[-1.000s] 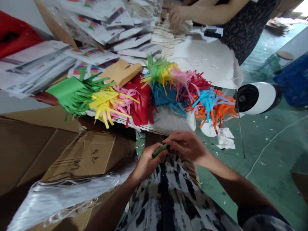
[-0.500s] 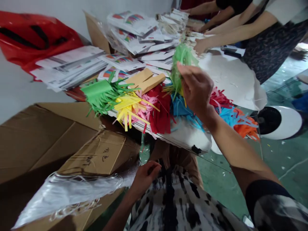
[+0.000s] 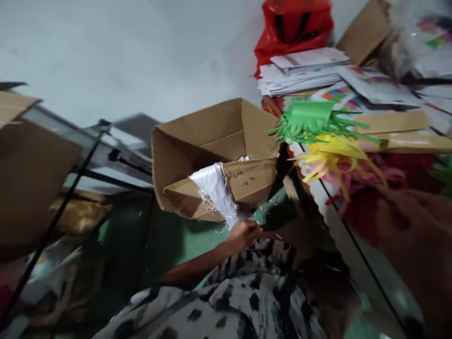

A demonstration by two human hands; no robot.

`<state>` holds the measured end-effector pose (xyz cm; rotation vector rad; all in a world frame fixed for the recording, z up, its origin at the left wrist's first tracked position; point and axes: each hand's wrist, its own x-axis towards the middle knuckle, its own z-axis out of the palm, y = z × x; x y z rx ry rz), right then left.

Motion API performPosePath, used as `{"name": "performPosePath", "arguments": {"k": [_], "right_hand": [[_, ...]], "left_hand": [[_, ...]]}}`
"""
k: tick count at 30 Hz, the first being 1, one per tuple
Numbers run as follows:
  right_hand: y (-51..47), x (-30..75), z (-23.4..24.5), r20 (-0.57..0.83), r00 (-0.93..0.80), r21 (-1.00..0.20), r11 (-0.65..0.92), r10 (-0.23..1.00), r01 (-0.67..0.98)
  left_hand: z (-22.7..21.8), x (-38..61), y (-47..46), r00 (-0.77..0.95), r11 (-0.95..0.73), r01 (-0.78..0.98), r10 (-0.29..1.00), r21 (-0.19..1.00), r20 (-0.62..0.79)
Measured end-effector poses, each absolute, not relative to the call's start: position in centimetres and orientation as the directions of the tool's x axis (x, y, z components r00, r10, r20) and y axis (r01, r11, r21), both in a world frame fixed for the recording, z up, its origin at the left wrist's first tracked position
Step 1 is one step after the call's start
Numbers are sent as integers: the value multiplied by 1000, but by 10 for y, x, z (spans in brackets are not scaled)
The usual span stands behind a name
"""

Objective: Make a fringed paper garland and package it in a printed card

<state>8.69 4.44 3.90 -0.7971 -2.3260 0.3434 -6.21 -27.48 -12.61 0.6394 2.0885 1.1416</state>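
My left hand (image 3: 243, 234) is low in front of the patterned clothing, its fingers curled closed. What they hold, if anything, is hidden. Just beyond it hangs a bundle of white string (image 3: 221, 190), draped over the rim of a cardboard box (image 3: 256, 181); I cannot tell whether hand and bundle touch. At the right, my right hand (image 3: 413, 230) is dark and smeared by motion. Its fingertips are by a yellow paper fringe (image 3: 328, 157) and dark red paper (image 3: 360, 214). Beside these lie a green paper fringe (image 3: 307, 117) and pink strips (image 3: 386, 176).
Printed white sheets (image 3: 300, 77) are stacked behind the fringes, beside a red bag (image 3: 296, 28). Folded tan paper pieces (image 3: 395, 121) lie on the table. A black metal frame (image 3: 70, 193) and another cardboard box (image 3: 31, 183) stand at the left.
The view has swung left, bringing the cardboard box to the middle. My right hand, earlier raised with a translucent green bunch, is now low by the yellow fringe. My left hand stays near the body.
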Motion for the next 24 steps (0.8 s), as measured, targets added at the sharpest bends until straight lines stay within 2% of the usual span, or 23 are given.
{"name": "performPosePath", "arguments": {"k": [1, 5, 9, 13, 16, 20, 24], "right_hand": [[20, 77, 41, 442, -711, -421, 826, 547, 374], [-64, 22, 25, 283, -911, -672, 740, 300, 34], [-114, -44, -23, 193, -963, -774, 633, 189, -30], [-142, -103, -70, 97, -968, -804, 592, 229, 60], [-157, -142, -88, 87, -958, -816, 571, 273, 89], [-173, -181, -94, 114, -929, -839, 535, 352, 100], [-180, -187, -89, 110, -911, -865, 490, 399, 110]], "left_hand": [[-131, -67, -289, -715, 493, 51, 625, 869, -313], [-143, -94, -347, -873, 418, -109, 394, 902, -288], [-146, -116, -390, -926, 338, -185, 254, 923, -278], [-149, -115, -405, -928, 276, -238, 219, 931, -302], [-153, -110, -407, -923, 238, -270, 213, 933, -321], [-150, -108, -408, -922, 209, -277, 217, 938, -321], [-122, -121, -400, -923, 176, -239, 264, 955, -280]]}}
